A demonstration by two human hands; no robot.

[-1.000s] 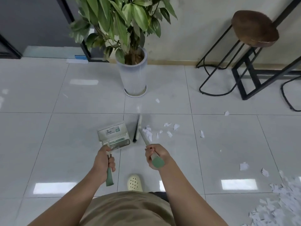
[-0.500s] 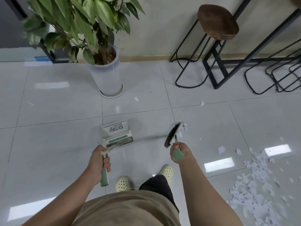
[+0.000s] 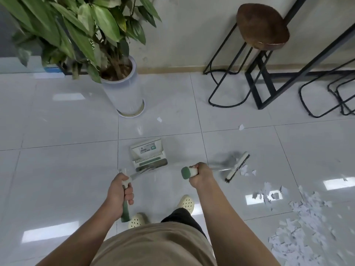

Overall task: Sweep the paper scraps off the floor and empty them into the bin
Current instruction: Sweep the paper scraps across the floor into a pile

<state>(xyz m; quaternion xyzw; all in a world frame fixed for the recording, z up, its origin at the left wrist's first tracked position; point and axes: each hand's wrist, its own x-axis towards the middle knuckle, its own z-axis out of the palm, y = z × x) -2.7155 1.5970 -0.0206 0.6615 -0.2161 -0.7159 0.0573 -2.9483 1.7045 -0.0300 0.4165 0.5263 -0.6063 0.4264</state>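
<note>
**Desk:** What are the fingers doing?

**Photographer:** The right hand (image 3: 199, 174) has its fingers curled tight round the brush handle, green butt end poking out toward the dustpan (image 3: 148, 154). The left hand (image 3: 118, 192) wraps the dustpan's handle the same way, fingers closed round the grip.

**Desk:** Why held like that?

**Photographer:** It looks like a mid-sweep stance: pan parked flat on the floor tiles (image 3: 67, 169) as the target, brush (image 3: 237, 167) reaching out to gather.

**Desk:** Where is everything, off the dustpan?

**Photographer:** The brush head sits well to the pan's right, blurred, bristles touching a few paper scraps (image 3: 246, 170). The big pile (image 3: 301, 225) lies further right and nearer the person. Two stray bits lie beyond the pan, one near the potted plant (image 3: 123, 93). No bin shows.

**Desk:** Orientation?

**Photographer:** The pan's mouth faces away from the person. The brush head's long axis runs diagonally, far end angled right, its handle roughly level back toward the pan.
</note>
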